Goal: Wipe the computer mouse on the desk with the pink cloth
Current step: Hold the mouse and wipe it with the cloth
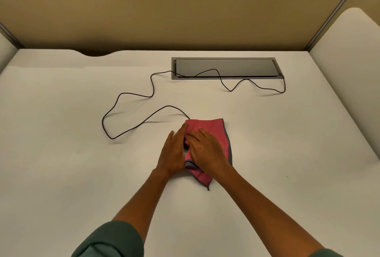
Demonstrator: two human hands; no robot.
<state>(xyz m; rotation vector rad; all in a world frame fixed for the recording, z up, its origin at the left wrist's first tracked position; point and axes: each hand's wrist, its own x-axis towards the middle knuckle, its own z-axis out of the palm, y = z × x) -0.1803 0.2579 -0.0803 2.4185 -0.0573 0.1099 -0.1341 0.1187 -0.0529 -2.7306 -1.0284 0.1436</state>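
A pink cloth (213, 133) with a grey hem lies bunched on the white desk (61, 164), draped over something the size of a mouse. The mouse itself is hidden under the cloth; only its black cable (127, 94) shows, running out from the cloth's far left corner. My right hand (205, 149) presses flat on top of the cloth. My left hand (174, 151) rests against the cloth's left side, fingers straight and together, its fingertips touching the pink fabric.
The cable loops across the desk's left middle and runs back to a grey cable hatch (225, 68) set in the desktop. Tan partition walls (164, 13) close off the back and sides. A white rounded panel (349, 71) stands at the right.
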